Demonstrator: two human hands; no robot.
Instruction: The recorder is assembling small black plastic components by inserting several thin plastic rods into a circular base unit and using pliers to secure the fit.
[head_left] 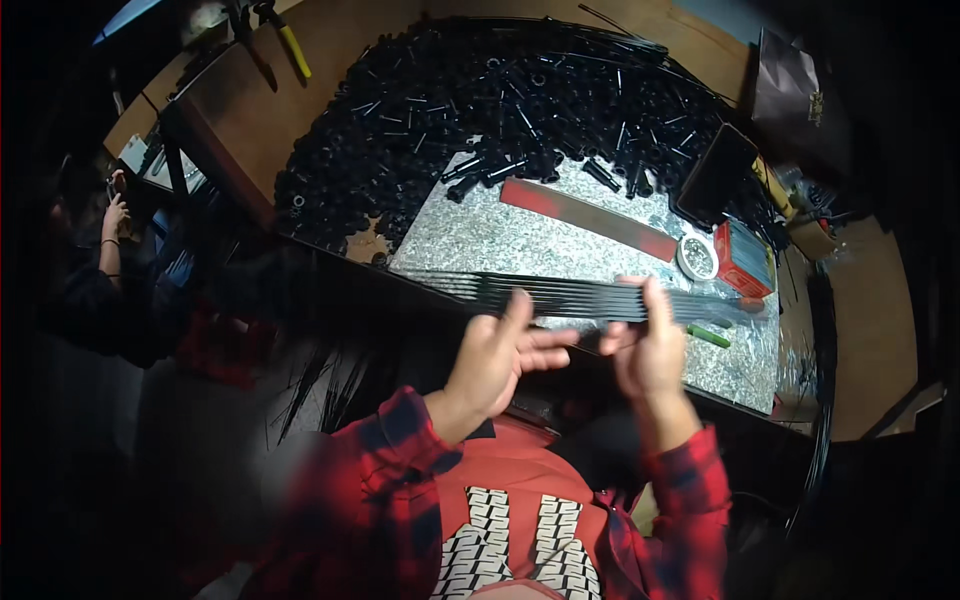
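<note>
A broad heap of small, glossy black tubular parts (480,110) crowds the back of a speckled grey-white worktop (450,230). Over its near part, a bundle of thin, straight dark rods (570,298) spans both hands, its right end blurred. Beyond lies a flat red-and-brown bar (590,220). The right hand (650,345) closes thumb and curled fingers on the rods; the left hand (495,360) is loosely open, its contact unclear. Smaller are a red-sided box (742,262), a round white dish (697,257), contents indistinct, and a partly hidden green stick (708,336).
</note>
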